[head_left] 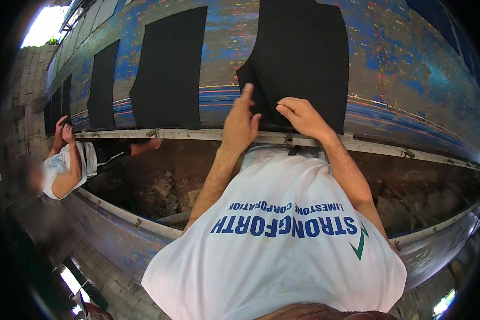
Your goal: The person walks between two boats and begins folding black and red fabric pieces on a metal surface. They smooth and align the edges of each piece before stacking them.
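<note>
A large black cloth-like panel [309,58] lies on the paint-stained table in front of me. Its left part has a raised crease running down between my hands. Over its lower left edge is my left hand [241,124], with the index finger stretched out and the thumb apart; it holds nothing. My right hand [305,116] rests low on the panel, its fingers curled against the thumb in a pinch. Whatever lies between those fingertips is too small or hidden to make out.
More black panels [168,69] lie along the long table [400,80] to the left. A pale rail [437,154] runs along its near edge. At the far left another person [72,165] handles something dark. Rubble [165,192] shows below, between two tables.
</note>
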`<state>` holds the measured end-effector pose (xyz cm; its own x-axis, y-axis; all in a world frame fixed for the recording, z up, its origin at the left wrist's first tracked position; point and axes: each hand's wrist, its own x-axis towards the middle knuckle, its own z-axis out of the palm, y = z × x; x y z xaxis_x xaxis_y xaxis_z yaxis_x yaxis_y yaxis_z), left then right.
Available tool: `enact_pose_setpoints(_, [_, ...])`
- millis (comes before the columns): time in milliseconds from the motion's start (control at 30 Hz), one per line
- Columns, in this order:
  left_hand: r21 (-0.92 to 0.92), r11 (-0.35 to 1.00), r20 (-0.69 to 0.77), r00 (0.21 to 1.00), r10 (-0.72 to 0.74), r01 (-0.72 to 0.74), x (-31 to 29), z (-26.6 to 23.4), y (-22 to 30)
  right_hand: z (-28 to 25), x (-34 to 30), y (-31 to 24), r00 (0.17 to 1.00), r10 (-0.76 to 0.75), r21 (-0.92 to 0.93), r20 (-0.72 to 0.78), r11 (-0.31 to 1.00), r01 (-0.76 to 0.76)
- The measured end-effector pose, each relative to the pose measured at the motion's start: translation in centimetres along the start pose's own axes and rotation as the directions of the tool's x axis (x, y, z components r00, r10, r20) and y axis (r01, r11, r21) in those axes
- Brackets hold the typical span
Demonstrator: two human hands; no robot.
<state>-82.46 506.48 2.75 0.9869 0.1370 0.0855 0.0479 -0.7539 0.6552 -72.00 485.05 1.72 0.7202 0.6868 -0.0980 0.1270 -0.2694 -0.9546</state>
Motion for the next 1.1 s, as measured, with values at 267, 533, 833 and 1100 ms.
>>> enact_pose_setpoints(267, [0.047,0.993,-0.061,0.992,0.114,-0.111,4.7,2.2,7.0,-2.9,-4.8,0.3,0.972,-0.189,-0.184,-0.138,0.969,0.162])
enact_pose_setpoints(533, [-0.244,0.967,-0.243,0.970,0.017,-0.078,7.9,2.3,11.8,-9.5,-10.9,7.2,0.846,-0.132,-0.434,-0.517,0.892,-0.126])
enact_pose_setpoints(833, [-0.685,0.713,-0.166,0.985,0.044,-0.148,9.8,1.6,12.5,-15.5,-13.5,4.5,0.629,0.218,0.294,-0.747,0.956,0.017])
enact_pose_setpoints(1100, [-0.973,0.226,0.135,0.898,0.420,0.041,5.9,-2.7,18.8,-23.6,-22.8,0.8,0.553,-0.407,0.269,-0.727,0.573,0.775])
